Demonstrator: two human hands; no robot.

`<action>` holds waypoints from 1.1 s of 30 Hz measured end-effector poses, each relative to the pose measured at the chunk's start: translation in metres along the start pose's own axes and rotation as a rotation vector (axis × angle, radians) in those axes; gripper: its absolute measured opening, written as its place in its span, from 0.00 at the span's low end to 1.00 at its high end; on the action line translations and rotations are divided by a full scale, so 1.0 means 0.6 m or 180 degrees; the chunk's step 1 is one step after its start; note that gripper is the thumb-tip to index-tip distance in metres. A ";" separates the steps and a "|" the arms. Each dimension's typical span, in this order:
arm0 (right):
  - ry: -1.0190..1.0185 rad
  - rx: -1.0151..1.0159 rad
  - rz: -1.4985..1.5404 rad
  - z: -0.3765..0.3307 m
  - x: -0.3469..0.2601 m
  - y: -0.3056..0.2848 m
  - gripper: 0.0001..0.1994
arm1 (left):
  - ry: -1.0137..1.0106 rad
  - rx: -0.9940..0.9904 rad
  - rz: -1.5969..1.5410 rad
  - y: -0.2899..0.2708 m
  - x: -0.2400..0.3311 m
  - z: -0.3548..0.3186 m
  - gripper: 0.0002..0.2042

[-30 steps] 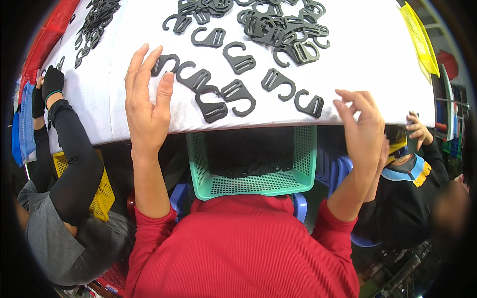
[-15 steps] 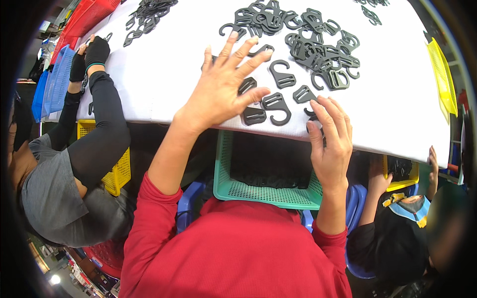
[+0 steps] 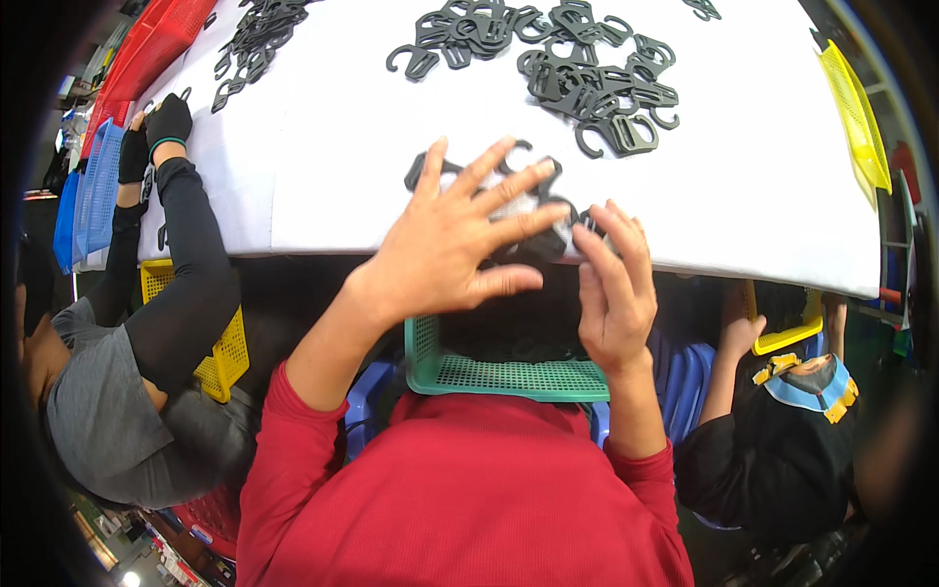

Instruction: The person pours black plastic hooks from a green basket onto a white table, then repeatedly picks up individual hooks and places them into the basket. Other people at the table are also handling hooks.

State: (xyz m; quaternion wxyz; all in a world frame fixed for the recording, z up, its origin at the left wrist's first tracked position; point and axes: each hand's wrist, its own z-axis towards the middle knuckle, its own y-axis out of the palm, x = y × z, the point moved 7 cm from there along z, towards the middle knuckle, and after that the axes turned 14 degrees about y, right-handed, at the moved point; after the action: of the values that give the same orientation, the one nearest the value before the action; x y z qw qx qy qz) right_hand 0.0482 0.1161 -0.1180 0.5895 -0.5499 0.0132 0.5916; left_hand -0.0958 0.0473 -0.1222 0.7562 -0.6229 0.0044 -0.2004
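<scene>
- White table (image 3: pixel 323 176): work surface; near edge at 6 o'clock of the hooks, directly above the green basket (image 3: pixel 504 372).
- Green basket: sits under the table edge, betw. both forearms; judged catch-point, so keep it centred below the sweep.
- Left hand (image 3: pixel 460 245): flat, fingers spread wide, palm pressing on a small cluster of black hooks (image 3: pixel 533 210) at the edge; nothing gripped.
- Right hand (image 3: pixel 611 284): open, fingers curled at the edge, 3 o'clock of the cluster; acts as a side stop.
- Larger hook pile (image 3: pixel 597 78): 12 o'clock, well apart.
- Tip: drag w/ even palm pressure, hands close, so no hook escapes sideways.
</scene>
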 end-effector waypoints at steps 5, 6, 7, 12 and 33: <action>0.0018 0.0464 0.0779 -0.004 0.003 -0.029 0.10 | 0.0579 0.0236 -0.1091 0.005 0.073 -0.006 0.28; 0.0039 0.0548 0.0723 0.009 0.008 -0.039 0.10 | 0.0668 0.0503 -0.1460 -0.008 0.082 -0.001 0.23; 0.0063 0.0608 0.0575 0.027 0.016 -0.043 0.12 | 0.0735 0.0665 -0.1775 -0.012 0.078 0.004 0.20; 0.0004 0.0298 -0.0105 0.142 0.061 -0.032 0.14 | 0.0128 0.1499 -0.0382 -0.072 -0.037 0.088 0.15; -0.1346 0.0382 -0.0795 0.177 -0.011 0.036 0.13 | -0.1175 0.1293 -0.1768 -0.070 -0.161 0.127 0.10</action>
State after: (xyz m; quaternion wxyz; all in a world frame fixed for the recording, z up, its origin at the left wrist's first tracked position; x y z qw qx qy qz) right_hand -0.0368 0.1758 -0.0856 0.6792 -0.3753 -0.1434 0.6143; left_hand -0.1777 0.1428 -0.0891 0.7691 -0.4635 -0.3403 -0.2789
